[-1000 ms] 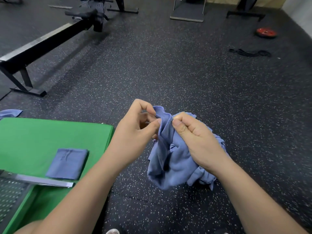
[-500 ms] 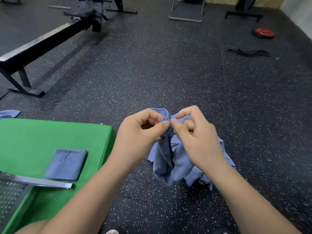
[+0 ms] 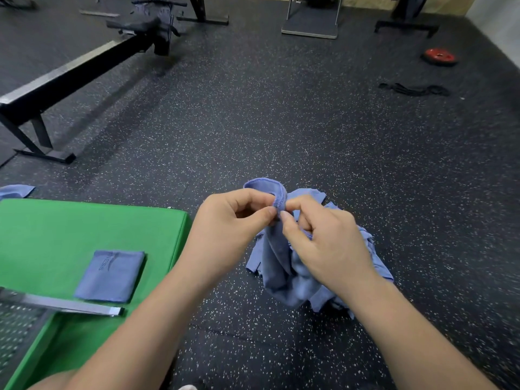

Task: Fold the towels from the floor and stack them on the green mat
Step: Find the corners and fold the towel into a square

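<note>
A crumpled blue towel hangs bunched above the speckled black floor, right of the green mat. My left hand pinches its top hem between thumb and forefinger. My right hand pinches the same hem right beside it, fingertips almost touching the left thumb. A loop of hem curls up over both hands. One folded blue towel lies flat on the mat. The corner of another blue towel shows on the floor beyond the mat's far left edge.
A grey metal bar and perforated plate overlap the mat's near left side. A black bench frame stands at the far left. Further back lie a red weight plate, a black strap and a grey platform.
Both hands have shifted from gripping the bunched cloth to pinching one hem close together, and the towel's edge has been drawn up into a loop above the fingers.
</note>
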The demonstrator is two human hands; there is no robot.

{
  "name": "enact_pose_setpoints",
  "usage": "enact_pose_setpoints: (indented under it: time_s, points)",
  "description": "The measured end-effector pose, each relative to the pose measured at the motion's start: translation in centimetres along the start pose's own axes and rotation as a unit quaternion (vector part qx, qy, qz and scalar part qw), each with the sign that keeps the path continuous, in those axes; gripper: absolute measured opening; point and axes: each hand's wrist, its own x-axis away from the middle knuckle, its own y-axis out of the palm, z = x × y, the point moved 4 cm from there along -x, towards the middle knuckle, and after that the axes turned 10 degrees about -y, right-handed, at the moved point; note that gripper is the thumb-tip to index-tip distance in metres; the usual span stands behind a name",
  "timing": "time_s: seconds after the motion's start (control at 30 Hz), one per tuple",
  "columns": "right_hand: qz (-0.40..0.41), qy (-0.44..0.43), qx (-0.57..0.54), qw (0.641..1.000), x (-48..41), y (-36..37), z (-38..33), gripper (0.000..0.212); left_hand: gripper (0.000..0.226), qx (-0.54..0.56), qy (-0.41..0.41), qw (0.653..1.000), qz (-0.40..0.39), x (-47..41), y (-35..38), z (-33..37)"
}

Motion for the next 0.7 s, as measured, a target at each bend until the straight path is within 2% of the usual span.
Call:
enact_pose_setpoints:
  time_s: [0.1,0.27,0.47,0.7]
  points:
    - [-0.001,-0.001,0.011,1.000,0.02,0.03,0.03,0.014,0.013,-0.006,-0.003,1.000,0.008,0.00,0.02,-0.08]
    - [-0.019,0.006,0.011,1.000,-0.07,-0.15,0.17,0.025,0.016,-0.005,-0.006,0.999,0.033,-0.01,-0.12,0.10]
    - [-0.048,-0.017,0.025,0.998,-0.15,0.05,-0.07,0.024,0.018,-0.018,0.009,1.000,0.023,0.30,0.02,0.38]
    - [-0.071,-0.009,0.015,0.997,-0.17,0.22,0.65,0.024,0.041,-0.137,0.087,0.987,0.010,0.44,-0.08,0.83]
